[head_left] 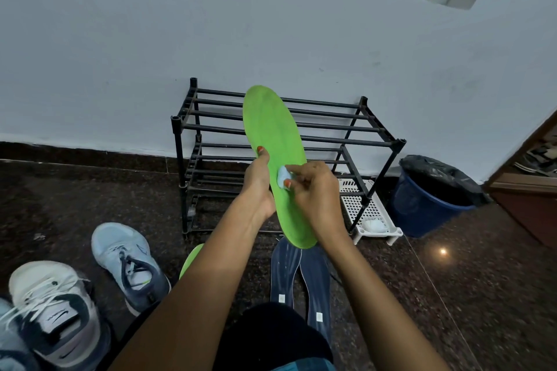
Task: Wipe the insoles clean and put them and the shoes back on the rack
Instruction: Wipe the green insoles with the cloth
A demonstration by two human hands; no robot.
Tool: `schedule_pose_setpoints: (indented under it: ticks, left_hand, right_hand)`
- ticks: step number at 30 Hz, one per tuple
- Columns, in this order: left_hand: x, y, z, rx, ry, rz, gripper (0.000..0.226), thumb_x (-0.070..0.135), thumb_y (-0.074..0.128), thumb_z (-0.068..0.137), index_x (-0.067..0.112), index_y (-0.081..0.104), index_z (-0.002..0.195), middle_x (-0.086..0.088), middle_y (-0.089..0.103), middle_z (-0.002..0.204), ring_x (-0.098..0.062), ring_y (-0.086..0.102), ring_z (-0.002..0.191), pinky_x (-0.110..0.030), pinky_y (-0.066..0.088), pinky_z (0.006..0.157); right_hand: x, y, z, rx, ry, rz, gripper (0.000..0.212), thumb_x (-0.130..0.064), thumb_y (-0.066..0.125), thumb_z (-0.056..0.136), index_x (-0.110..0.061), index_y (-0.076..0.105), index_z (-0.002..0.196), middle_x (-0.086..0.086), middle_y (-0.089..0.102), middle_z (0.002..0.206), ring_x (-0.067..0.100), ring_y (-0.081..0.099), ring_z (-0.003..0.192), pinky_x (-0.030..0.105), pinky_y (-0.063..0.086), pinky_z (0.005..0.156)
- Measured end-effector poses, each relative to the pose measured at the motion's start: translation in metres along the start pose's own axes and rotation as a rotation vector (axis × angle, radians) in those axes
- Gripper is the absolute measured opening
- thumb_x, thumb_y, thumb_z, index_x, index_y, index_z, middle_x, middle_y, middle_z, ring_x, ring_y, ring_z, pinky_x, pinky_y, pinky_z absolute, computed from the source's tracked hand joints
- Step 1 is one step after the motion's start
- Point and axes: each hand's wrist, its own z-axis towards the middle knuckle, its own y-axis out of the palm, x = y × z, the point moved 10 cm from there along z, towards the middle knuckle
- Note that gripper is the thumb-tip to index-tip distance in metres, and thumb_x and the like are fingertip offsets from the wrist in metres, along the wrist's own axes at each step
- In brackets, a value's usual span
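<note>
Right hand (313, 193) is pinching a little white wipe (283, 179) between thumb and fingers, pressing it onto the middle of the green insole (271, 123). Left hand (259, 181) grips that insole by its left edge, thumb on top, so it's held up in front of the black shoe rack (346, 139), toe end up over the rack's top bars. On the floor in front of the rack: a second green insole (191, 259), mostly hidden by the left arm, and a pair of dark blue insoles (284, 268) side by side. Front-left of the rack sit a light blue sneaker (126, 262) and a white-and-grey sneaker (57, 310). Right of the rack there's a white slotted tray (367, 211), then a blue bin (422, 205).
</note>
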Motion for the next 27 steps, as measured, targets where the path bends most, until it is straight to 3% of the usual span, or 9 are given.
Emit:
schedule_pose_setpoints:
  ticks: [2, 5, 8, 11, 14, 19, 24, 27]
  left_hand:
    - [-0.001, -0.001, 0.0, 0.012, -0.003, 0.014, 0.048, 0.045, 0.034, 0.098, 0.004, 0.059, 0.098, -0.014, 0.064, 0.083, -0.029, 0.061, 0.075, -0.035, 0.049, 0.064]
    - [-0.002, 0.003, -0.003, -0.01, -0.006, 0.029, 0.046, 0.043, 0.034, 0.099, 0.006, 0.059, 0.087, -0.012, 0.065, 0.076, -0.026, 0.061, 0.07, -0.033, 0.05, 0.062]
    - [-0.006, 0.008, -0.004, -0.038, 0.012, 0.05, 0.047, 0.043, 0.032, 0.099, 0.009, 0.06, 0.082, -0.008, 0.068, 0.065, -0.023, 0.061, 0.07, -0.03, 0.048, 0.062]
    - [-0.011, 0.014, -0.007, -0.061, 0.011, 0.005, 0.042, 0.039, 0.031, 0.101, 0.01, 0.058, 0.085, -0.009, 0.064, 0.08, -0.019, 0.06, 0.075, -0.029, 0.048, 0.064]
    - [-0.011, 0.011, -0.006, -0.041, 0.029, -0.023, 0.04, 0.037, 0.03, 0.101, 0.01, 0.057, 0.09, -0.008, 0.063, 0.084, -0.017, 0.06, 0.077, -0.027, 0.048, 0.064]
    - [-0.007, -0.001, -0.004, 0.043, 0.046, -0.011, 0.043, 0.039, 0.03, 0.101, 0.008, 0.056, 0.088, -0.006, 0.062, 0.08, -0.016, 0.059, 0.072, -0.026, 0.048, 0.062]
    - [-0.005, -0.004, -0.003, 0.07, 0.044, -0.041, 0.043, 0.042, 0.035, 0.099, 0.007, 0.057, 0.085, -0.006, 0.062, 0.079, -0.018, 0.059, 0.07, -0.028, 0.048, 0.061]
    - [-0.006, 0.001, -0.002, 0.046, 0.066, -0.043, 0.043, 0.041, 0.034, 0.1, 0.007, 0.056, 0.089, -0.006, 0.062, 0.079, -0.017, 0.06, 0.072, -0.029, 0.049, 0.064]
  right_hand:
    - [0.004, 0.002, 0.001, -0.043, 0.054, 0.073, 0.023, -0.001, 0.066, 0.08, -0.001, 0.068, 0.103, 0.007, 0.061, 0.089, -0.001, 0.05, 0.068, 0.002, 0.037, 0.062]
    - [0.004, 0.005, 0.0, -0.034, 0.05, 0.087, 0.014, -0.001, 0.067, 0.079, -0.001, 0.07, 0.093, -0.001, 0.058, 0.079, -0.006, 0.046, 0.061, 0.002, 0.036, 0.058]
    - [0.001, 0.001, 0.007, 0.056, 0.031, 0.039, 0.009, 0.005, 0.063, 0.08, 0.0, 0.069, 0.084, 0.004, 0.06, 0.081, 0.0, 0.048, 0.064, 0.004, 0.035, 0.057]
    - [0.001, 0.002, 0.02, 0.11, 0.02, -0.049, 0.011, 0.006, 0.057, 0.082, 0.003, 0.067, 0.083, 0.014, 0.061, 0.086, 0.018, 0.055, 0.074, 0.019, 0.04, 0.06]
    - [-0.001, 0.011, 0.026, 0.073, 0.007, -0.043, 0.012, 0.008, 0.054, 0.082, 0.006, 0.065, 0.084, 0.018, 0.059, 0.088, 0.024, 0.057, 0.079, 0.03, 0.044, 0.066]
    - [-0.003, 0.021, 0.008, -0.031, 0.001, -0.008, 0.014, 0.011, 0.052, 0.081, 0.007, 0.065, 0.083, 0.015, 0.061, 0.084, 0.017, 0.054, 0.074, 0.011, 0.036, 0.055]
    - [-0.005, 0.021, 0.002, -0.003, 0.021, -0.025, 0.017, 0.012, 0.05, 0.077, 0.004, 0.065, 0.081, 0.018, 0.062, 0.085, 0.025, 0.058, 0.077, 0.029, 0.04, 0.061]
    - [-0.005, 0.022, 0.008, 0.038, 0.029, -0.053, 0.011, 0.007, 0.05, 0.081, 0.004, 0.061, 0.084, 0.018, 0.056, 0.09, 0.025, 0.051, 0.08, 0.025, 0.029, 0.059]
